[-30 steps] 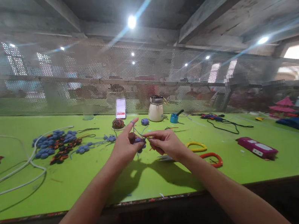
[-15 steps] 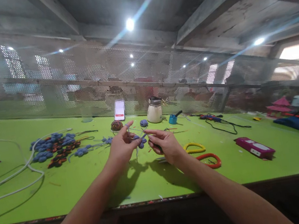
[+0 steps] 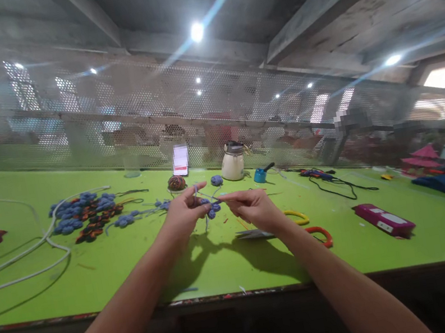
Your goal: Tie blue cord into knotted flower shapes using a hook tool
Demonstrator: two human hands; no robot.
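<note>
My left hand [image 3: 185, 212] pinches a small purple-blue crocheted flower [image 3: 214, 211] between thumb and fingers. Yarn of the same colour runs over its raised index finger. From the right, my right hand [image 3: 255, 207] grips a thin crochet hook [image 3: 220, 198], its tip at the yarn just above the flower. Most of the hook is hidden by the fingers. Scissors [image 3: 255, 234] with one yellow and one orange handle lie under my right wrist, partly covered. Behind the hands sit a purple-blue yarn ball [image 3: 216, 180] and a multicoloured yarn ball [image 3: 176, 183].
Crocheted flowers [image 3: 84, 209] in blue and black-orange are piled at the left, beside a white cable [image 3: 54, 246]. A phone [image 3: 180, 160], a cream jug [image 3: 233, 163] and a blue pot [image 3: 260, 175] stand at the back. A magenta box [image 3: 385, 220] lies right.
My right hand has drawn a little to the right and turned more palm-down. The left hand still holds the flower in nearly the same place. The whole view has shifted slightly.
</note>
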